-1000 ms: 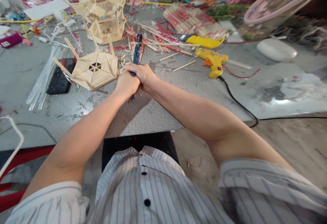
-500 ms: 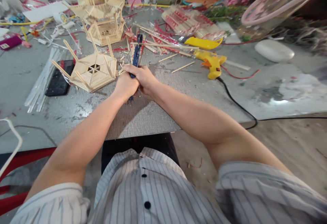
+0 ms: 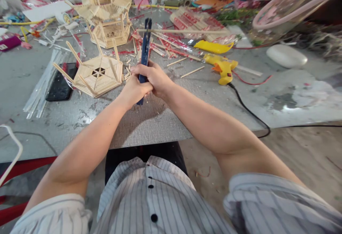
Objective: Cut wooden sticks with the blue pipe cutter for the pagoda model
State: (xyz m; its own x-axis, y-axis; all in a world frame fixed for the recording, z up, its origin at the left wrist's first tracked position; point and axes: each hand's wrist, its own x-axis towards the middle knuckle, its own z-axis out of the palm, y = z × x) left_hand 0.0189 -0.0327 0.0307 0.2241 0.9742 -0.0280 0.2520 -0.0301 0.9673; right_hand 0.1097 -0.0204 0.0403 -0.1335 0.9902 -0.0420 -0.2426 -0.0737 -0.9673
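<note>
Both of my hands close round a long dark blue hand tool [image 3: 144,50] above the table. My left hand [image 3: 135,91] wraps its lower part, and my right hand [image 3: 157,78] grips it from the right, against the left. A thin wooden stick [image 3: 184,31] lies crosswise at the tool's upper end, reaching far to the right. Short cut stick pieces [image 3: 127,74] are scattered left of the hands. Beside them sits a hexagonal wooden stick base [image 3: 107,75] with upright posts and a spoked hole in its middle.
A tiered stick pagoda [image 3: 109,20] stands at the back left. A black phone [image 3: 60,86] and clear glue sticks [image 3: 42,81] lie left. To the right are a yellow glue gun [image 3: 223,71] with a black cord, a yellow comb-like piece [image 3: 213,46] and a white computer mouse [image 3: 287,54]. Wrapped stick packs [image 3: 192,22] lie behind.
My hands have shifted slightly right, and the tool's upper end has risen. The stick across it has lifted with it and now lies nearly level in view.
</note>
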